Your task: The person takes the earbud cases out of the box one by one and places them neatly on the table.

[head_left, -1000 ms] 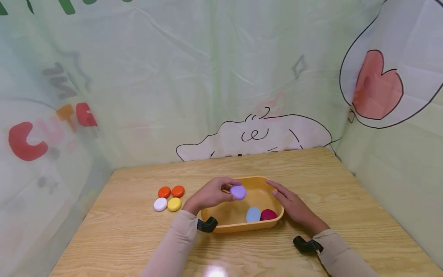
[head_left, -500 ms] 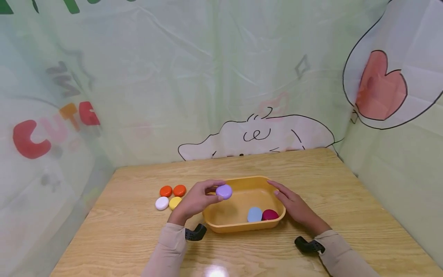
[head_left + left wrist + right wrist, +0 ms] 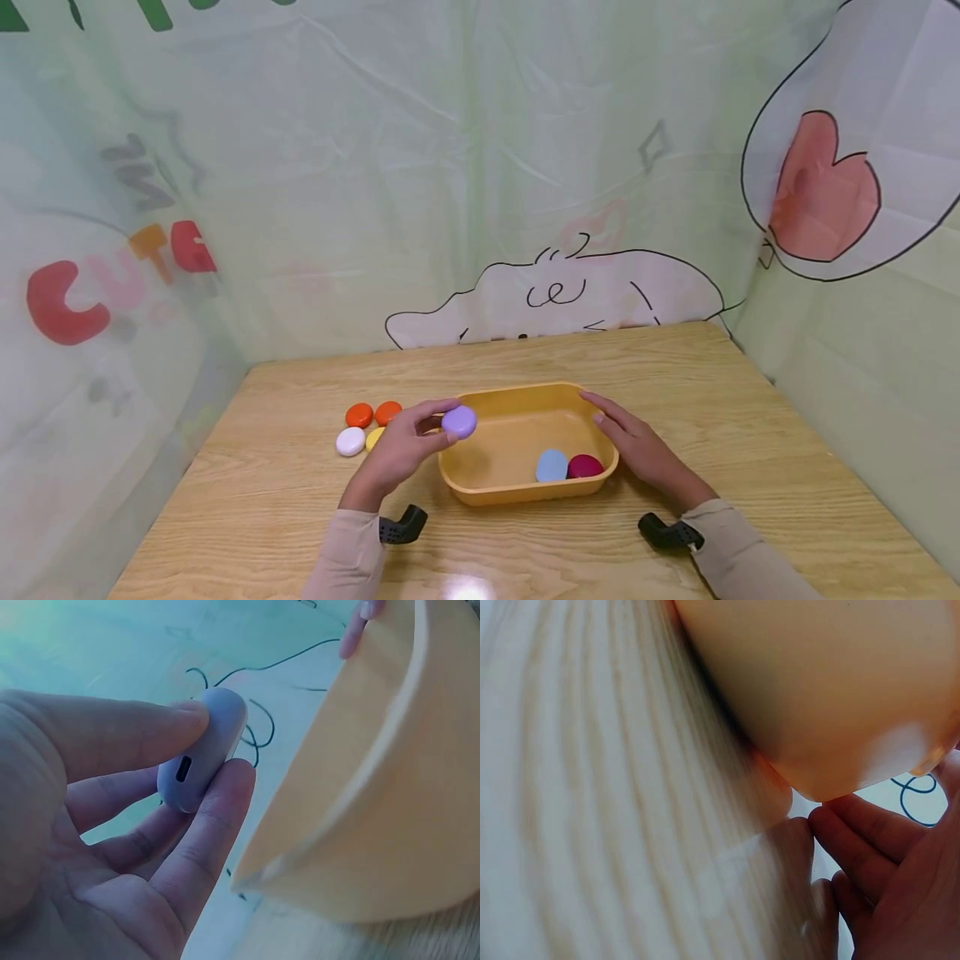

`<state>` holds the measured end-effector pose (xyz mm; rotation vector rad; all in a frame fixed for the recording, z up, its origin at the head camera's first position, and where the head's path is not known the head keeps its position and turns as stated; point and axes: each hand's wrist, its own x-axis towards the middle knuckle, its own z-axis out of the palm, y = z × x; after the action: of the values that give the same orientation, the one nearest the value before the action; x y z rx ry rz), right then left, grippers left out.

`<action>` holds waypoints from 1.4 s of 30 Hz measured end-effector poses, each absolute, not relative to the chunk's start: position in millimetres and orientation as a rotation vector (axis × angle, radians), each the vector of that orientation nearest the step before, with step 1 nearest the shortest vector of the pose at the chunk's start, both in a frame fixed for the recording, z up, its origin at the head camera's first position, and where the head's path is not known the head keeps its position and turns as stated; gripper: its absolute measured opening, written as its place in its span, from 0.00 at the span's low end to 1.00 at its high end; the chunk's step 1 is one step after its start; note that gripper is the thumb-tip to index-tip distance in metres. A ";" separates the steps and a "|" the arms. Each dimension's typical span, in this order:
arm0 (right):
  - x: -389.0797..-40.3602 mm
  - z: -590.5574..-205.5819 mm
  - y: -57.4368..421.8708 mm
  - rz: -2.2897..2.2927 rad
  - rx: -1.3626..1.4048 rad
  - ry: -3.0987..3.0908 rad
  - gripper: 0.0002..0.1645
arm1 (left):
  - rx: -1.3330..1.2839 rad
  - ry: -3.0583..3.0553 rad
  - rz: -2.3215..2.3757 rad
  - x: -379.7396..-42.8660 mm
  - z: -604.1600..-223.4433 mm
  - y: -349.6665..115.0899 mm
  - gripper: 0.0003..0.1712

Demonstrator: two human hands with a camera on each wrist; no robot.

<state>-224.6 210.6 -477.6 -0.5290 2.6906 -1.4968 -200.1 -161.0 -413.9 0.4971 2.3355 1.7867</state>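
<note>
My left hand [image 3: 401, 450] pinches a purple round puck [image 3: 459, 422] between thumb and fingers, held up over the left end of the orange oblong tray [image 3: 517, 497]. A small dark slot shows in the edge of the puck [image 3: 202, 750] in the left wrist view. My right hand [image 3: 641, 446] rests against the tray's right end, fingers extended along the rim. Seen from the right wrist, those fingers [image 3: 862, 840] lie at the outer wall. Inside the tray, at its front right, are a light blue puck [image 3: 552, 466] and a dark red puck [image 3: 585, 467].
Left of the tray, two orange-red pucks [image 3: 359, 415] and a white puck [image 3: 350, 442] lie on the wooden table [image 3: 255, 500]. A yellow puck [image 3: 374, 437] there is partly hidden by my left hand. A printed cloth [image 3: 315, 208] hangs behind the table.
My left hand has moved left with the purple puck, from over the tray's middle to its left end. It now partly covers the yellow puck. The right hand stays at the rim.
</note>
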 end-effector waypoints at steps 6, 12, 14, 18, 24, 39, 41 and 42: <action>-225.0 -479.1 211.4 -1.504 -0.532 2.690 0.29 | 0.458 2.338 1.838 -198.2 -420.6 -174.6 0.29; -225.8 -479.8 211.1 -1.503 -0.546 2.698 0.28 | 0.358 2.408 1.851 -195.9 -426.6 -194.5 0.29; -226.2 -480.3 210.3 -1.499 -0.552 2.699 0.28 | 0.321 2.425 1.852 -194.6 -429.7 -203.0 0.29; -225.8 -481.0 209.5 -1.494 -0.550 2.697 0.29 | 0.243 2.439 1.850 -190.1 -433.6 -217.9 0.29; -225.9 -480.2 210.3 -1.492 -0.526 2.692 0.29 | 0.151 2.470 1.872 -185.4 -433.9 -237.1 0.28; -225.8 -479.4 210.6 -1.517 -0.515 2.655 0.29 | -0.143 2.579 1.753 -182.2 -445.7 -278.6 0.33; -225.1 -479.2 210.9 -1.516 -0.504 2.659 0.29 | -0.176 2.592 1.739 -181.6 -446.2 -283.2 0.33; -225.0 -479.1 211.0 -1.517 -0.499 2.661 0.29 | -0.188 2.596 1.733 -181.2 -446.1 -285.2 0.33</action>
<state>-225.0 211.0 -479.1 -0.4994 2.6606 -1.5175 -181.2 -285.2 -446.1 -0.1882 2.5965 1.7328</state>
